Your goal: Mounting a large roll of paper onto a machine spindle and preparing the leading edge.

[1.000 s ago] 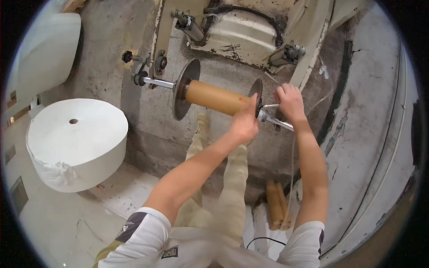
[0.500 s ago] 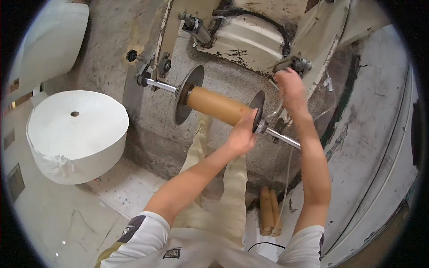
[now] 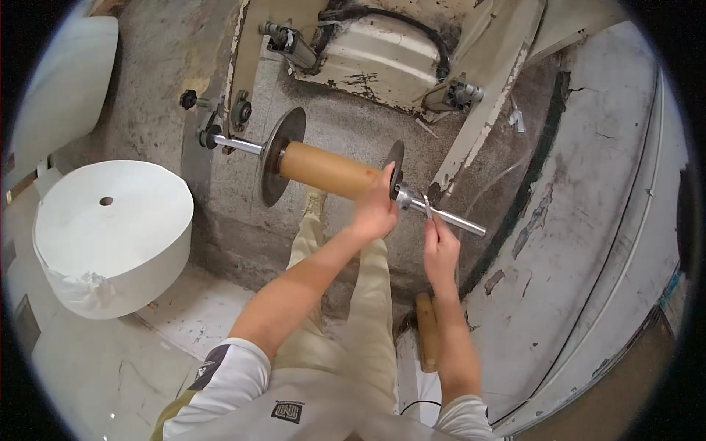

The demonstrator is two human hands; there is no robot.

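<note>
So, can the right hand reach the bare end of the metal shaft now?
Probably yes: the right hand, holding a small metal tool, is just beside the metal shaft, and nothing visible blocks the way.

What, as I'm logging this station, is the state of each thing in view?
Cardboard core: bare, threaded on the shaft
Shaft: left end at a bracket, right end sticking out
Left disc: on the shaft, at the core's left end
Right disc: at its right end, partly hidden by the left hand
Metal tool: held in the right hand
White roll: wound, lying flat
Spare core: partly hidden
</note>
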